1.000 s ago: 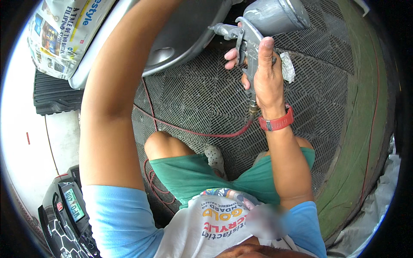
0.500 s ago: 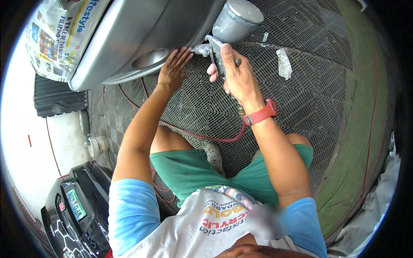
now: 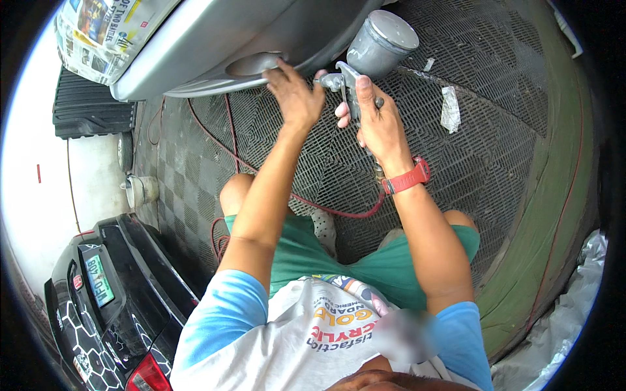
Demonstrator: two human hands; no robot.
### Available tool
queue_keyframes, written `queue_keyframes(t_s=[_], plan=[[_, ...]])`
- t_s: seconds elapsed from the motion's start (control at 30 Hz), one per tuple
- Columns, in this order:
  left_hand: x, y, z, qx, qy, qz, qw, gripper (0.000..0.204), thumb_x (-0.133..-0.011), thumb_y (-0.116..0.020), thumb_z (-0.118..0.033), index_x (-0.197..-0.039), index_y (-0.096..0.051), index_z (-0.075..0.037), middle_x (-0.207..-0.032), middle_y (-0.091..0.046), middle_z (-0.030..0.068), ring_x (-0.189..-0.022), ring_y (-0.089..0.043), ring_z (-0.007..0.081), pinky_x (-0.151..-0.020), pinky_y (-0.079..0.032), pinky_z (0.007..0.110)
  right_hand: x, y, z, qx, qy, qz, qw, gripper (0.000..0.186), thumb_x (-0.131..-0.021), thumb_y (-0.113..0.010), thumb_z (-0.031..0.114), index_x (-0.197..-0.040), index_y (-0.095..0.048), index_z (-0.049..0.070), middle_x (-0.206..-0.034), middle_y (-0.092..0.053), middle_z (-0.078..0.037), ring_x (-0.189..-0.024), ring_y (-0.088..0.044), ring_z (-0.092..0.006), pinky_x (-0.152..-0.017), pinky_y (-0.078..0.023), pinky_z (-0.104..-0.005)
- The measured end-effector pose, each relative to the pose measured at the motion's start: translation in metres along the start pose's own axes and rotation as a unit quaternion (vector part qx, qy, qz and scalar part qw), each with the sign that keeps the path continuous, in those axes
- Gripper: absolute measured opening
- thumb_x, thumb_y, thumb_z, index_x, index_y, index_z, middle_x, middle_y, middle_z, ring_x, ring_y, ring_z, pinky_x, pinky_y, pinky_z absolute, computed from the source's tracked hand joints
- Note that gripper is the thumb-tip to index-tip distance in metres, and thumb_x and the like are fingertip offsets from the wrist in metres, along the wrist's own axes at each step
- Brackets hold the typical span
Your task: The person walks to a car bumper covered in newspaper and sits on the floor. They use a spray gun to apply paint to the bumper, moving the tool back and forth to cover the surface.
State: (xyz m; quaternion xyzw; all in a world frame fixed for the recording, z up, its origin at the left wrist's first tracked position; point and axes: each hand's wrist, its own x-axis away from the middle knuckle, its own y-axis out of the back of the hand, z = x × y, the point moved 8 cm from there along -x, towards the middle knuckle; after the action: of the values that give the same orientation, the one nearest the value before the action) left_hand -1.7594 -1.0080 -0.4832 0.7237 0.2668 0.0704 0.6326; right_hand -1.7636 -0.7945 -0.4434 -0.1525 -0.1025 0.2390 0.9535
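Observation:
My right hand (image 3: 385, 133) is closed round the grip of a metal spray gun (image 3: 334, 81), its nozzle turned left. The gun's grey paint cup (image 3: 386, 51) sits up beyond my fingers, and a red hose (image 3: 332, 212) runs below from the grip. Just left of the nozzle, my left hand (image 3: 298, 98) is open with fingers spread, slightly blurred, and nothing shows in it. Its fingertips overlap the lower edge of a silver-grey car bumper (image 3: 195, 49) near an oval recess (image 3: 254, 64); whether they touch it I cannot tell.
Newspaper masking (image 3: 107, 32) covers part of the car at upper left. A black ribbed panel (image 3: 88, 107), a bucket (image 3: 143, 191) and a black car (image 3: 124, 280) are on the left. Paper scrap (image 3: 450, 111) lies on the grid floor mat (image 3: 482, 156). Green cloth (image 3: 554, 189) lines the right.
My left hand has lifted from beside the bumper's lower edge and moved right, its fingers now spread. The spray gun stays in my right hand. The view has shifted.

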Motion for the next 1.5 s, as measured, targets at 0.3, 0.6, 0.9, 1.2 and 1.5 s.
queue_keyframes(t_s=[0.3,0.6,0.9,1.2,1.5], plan=[[0.004,0.047,0.042,-0.201,-0.113,-0.081,0.97,0.103,-0.088,-0.073,-0.042,-0.169,-0.021,-0.007,-0.174,-0.028,0.0122,-0.163,-0.017,0.0393,-0.124,-0.006,0.074,0.009,-0.024,0.009,0.004,0.038,0.049,0.998,0.067,-0.11,-0.046,0.06,-0.138,-0.066,0.002,-0.084,-0.071,-0.005,-0.073,-0.066,-0.0108,-0.071,-0.054,-0.0283],[0.018,-0.013,-0.003,0.068,-0.121,-0.054,0.989,0.115,-0.086,-0.072,-0.036,-0.163,-0.003,0.013,-0.173,-0.003,0.034,-0.162,-0.001,0.0485,-0.128,-0.005,0.066,0.007,-0.035,-0.003,-0.005,0.025,0.068,0.997,0.069,-0.109,-0.046,0.061,-0.139,-0.065,0.002,-0.083,-0.069,-0.004,-0.073,-0.064,-0.0108,-0.072,-0.054,-0.0284],[-0.015,-0.067,0.179,0.422,0.322,-0.037,0.847,0.094,-0.104,-0.018,-0.069,-0.167,0.016,-0.009,-0.176,0.011,0.0215,-0.162,0.001,0.046,-0.127,-0.008,0.067,0.01,-0.027,-0.006,0.025,-0.007,0.047,0.999,0.07,-0.11,-0.042,0.062,-0.14,-0.065,0.004,-0.084,-0.071,-0.004,-0.073,-0.066,-0.0107,-0.067,-0.052,-0.0271],[-0.041,-0.087,0.106,0.135,0.287,-0.075,0.945,0.075,-0.11,-0.028,-0.034,-0.166,0.007,0.001,-0.172,0.009,0.0313,-0.159,0.003,0.05,-0.13,-0.006,0.061,0.002,-0.007,-0.005,-0.016,-0.018,-0.006,1.0,0.071,-0.11,-0.037,0.064,-0.13,-0.068,0.003,-0.088,-0.074,-0.006,-0.07,-0.069,-0.0094,-0.043,-0.043,-0.0206],[-0.021,-0.118,0.037,0.479,0.256,-0.213,0.812,0.079,-0.115,-0.013,-0.047,-0.159,0.028,0.004,-0.168,0.03,0.0291,-0.16,0.02,0.0391,-0.132,0.006,0.047,0.001,0.002,-0.007,-0.016,-0.006,-0.024,1.0,0.078,-0.109,-0.035,0.068,-0.136,-0.064,0.002,-0.09,-0.074,-0.008,-0.074,-0.07,-0.0102,-0.045,-0.044,-0.0202]])
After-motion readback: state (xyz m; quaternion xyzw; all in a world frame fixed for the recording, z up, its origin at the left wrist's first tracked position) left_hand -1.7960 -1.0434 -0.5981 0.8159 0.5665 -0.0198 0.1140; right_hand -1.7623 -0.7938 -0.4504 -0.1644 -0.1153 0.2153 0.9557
